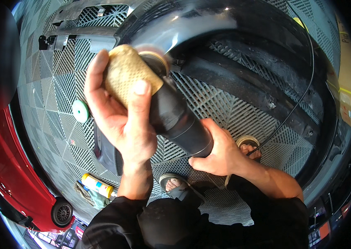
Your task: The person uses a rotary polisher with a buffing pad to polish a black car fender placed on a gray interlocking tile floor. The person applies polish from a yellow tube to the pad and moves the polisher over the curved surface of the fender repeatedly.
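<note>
My right hand (217,151) is wrapped round the lower end of a black, thick cylindrical power polisher (177,118). At its upper end is a round pad (155,58) with a tan rim, blurred as if spinning. In my left hand (130,120) is a tan sponge-like pad (127,74) with a dimpled face, the thumb on its front and the fingers round its far edge. This pad overlaps the polisher's head; whether they touch I cannot tell. Beyond them lies a glossy black curved car body panel (208,23).
A black cable (298,103) runs across the panel toward my foot. On the grey grid floor (46,120) lie a pale green disc (80,111), a yellow-and-white bottle (96,185) and a cloth (98,201). A red car (17,174) stands at left, a cardboard box (350,70) at right.
</note>
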The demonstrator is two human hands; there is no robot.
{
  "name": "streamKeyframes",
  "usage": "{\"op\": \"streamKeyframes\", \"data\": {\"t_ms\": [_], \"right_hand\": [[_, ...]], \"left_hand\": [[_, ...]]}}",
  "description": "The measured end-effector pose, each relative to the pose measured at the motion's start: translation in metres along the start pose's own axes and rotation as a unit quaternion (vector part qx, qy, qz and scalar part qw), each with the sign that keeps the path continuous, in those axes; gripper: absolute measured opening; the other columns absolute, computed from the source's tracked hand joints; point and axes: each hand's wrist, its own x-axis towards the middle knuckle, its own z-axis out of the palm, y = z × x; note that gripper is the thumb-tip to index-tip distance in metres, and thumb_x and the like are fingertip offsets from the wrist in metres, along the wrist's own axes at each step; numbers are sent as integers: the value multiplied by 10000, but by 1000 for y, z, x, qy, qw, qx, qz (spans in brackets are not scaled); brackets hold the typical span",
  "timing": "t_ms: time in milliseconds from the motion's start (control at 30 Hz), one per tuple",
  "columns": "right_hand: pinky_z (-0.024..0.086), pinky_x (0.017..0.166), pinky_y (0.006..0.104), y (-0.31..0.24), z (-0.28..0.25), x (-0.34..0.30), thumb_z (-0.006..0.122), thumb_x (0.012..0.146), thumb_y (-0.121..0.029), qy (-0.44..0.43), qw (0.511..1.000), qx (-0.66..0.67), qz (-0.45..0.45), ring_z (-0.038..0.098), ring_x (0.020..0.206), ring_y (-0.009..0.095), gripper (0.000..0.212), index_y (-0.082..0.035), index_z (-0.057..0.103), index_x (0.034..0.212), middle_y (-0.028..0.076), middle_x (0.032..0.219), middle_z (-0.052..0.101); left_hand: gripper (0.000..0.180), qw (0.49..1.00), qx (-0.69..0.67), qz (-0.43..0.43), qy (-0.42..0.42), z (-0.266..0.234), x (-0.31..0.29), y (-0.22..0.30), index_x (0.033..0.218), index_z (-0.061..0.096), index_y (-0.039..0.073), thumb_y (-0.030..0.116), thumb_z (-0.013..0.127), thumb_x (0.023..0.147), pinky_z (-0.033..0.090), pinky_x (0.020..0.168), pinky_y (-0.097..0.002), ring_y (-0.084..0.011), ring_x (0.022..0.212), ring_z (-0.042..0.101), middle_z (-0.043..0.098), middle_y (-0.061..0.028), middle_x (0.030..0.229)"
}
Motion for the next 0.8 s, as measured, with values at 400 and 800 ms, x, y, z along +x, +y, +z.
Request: {"op": "streamKeyframes", "data": {"t_ms": [400, 800], "right_hand": [[568, 858, 432, 3, -9, -4, 808, 712, -146, 42, 998, 44, -19, 731, 933, 309, 682, 59, 483, 1275, 178, 1029, 706], [577, 856, 430, -6, 2, 0, 815, 728, -161, 18, 999, 33, -4, 740, 917, 311, 686, 53, 474, 1283, 172, 1023, 716]], "left_hand": [[672, 997, -12, 44, -66, 27, 15, -10, 1525, 398, -26, 45, 720, 940, 440, 1114, -363, -227, 1263, 580, 576, -173, 1400], [699, 996, -64, 9, -59, 8, 16, -6, 1503, 388, -24, 81, 766, 925, 480, 1061, -349, -202, 1191, 602, 551, -150, 1379]]}}
